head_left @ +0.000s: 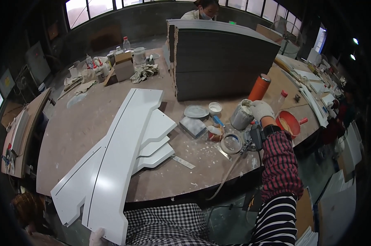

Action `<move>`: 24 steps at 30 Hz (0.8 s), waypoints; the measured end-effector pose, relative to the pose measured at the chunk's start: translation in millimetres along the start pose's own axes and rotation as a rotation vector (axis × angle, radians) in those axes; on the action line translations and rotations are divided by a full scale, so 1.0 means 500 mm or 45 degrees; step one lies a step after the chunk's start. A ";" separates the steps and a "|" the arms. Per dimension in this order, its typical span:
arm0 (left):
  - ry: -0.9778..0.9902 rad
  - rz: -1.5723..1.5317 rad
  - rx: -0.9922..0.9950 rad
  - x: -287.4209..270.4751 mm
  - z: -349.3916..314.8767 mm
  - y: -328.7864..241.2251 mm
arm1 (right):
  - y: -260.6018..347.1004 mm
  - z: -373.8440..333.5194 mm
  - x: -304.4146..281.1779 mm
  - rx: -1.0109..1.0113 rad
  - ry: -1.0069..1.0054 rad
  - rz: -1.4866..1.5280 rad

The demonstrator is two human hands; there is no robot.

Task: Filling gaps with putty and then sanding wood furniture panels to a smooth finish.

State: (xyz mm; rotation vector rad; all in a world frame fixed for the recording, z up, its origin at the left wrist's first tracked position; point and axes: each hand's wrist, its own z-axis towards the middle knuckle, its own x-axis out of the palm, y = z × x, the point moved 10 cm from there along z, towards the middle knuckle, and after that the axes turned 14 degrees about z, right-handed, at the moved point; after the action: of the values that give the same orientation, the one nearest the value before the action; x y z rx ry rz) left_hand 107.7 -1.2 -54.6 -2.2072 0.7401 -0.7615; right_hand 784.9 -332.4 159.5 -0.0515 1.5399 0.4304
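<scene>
My right hand (261,110), in a pale glove, is closed at the rim of a grey can (241,117); its fingertips are partly hidden at the can's mouth. At the lower edge my gloved left hand (96,236) grips the near end of a long white panel (119,158) with a dark groove along it. That panel lies across several other white panels (159,128) with notched ends, and its near end juts past the table edge. Close to the can are a tape roll (231,144), a red-brown pot with a blue-handled tool (215,132), and a small white cup (215,108).
A tall dark stack of boards (222,61) stands at the back, with a person (206,10) behind it. An orange thermos (259,87) and a red pan (289,124) are at the right. Bottles, rags (145,72) and a cardboard box (124,66) occupy the back left. A hose (226,178) hangs over the front edge.
</scene>
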 end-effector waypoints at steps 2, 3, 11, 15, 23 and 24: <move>-0.004 0.004 -0.003 -0.002 -0.003 0.000 | -0.007 0.007 0.007 -0.003 -0.031 0.014; -0.006 0.006 -0.005 -0.003 -0.004 -0.001 | -0.008 0.008 0.009 -0.007 -0.048 0.017; -0.027 0.018 -0.005 -0.021 -0.017 -0.004 | 0.024 0.015 0.010 0.057 0.059 -0.149; -0.023 0.015 -0.003 -0.030 -0.017 -0.003 | 0.000 0.031 0.007 0.094 0.064 -0.095; -0.048 0.013 -0.018 -0.047 -0.024 -0.004 | 0.020 0.024 0.008 -0.010 0.029 -0.066; -0.045 0.015 -0.022 -0.046 -0.022 -0.005 | 0.007 0.030 0.005 0.040 -0.004 -0.039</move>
State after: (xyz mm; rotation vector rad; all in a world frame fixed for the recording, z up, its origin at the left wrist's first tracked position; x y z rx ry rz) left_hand 85.3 11.5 -53.3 -2.2239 0.7441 -0.7110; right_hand 797.9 -324.1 158.3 -0.0502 1.5405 0.3820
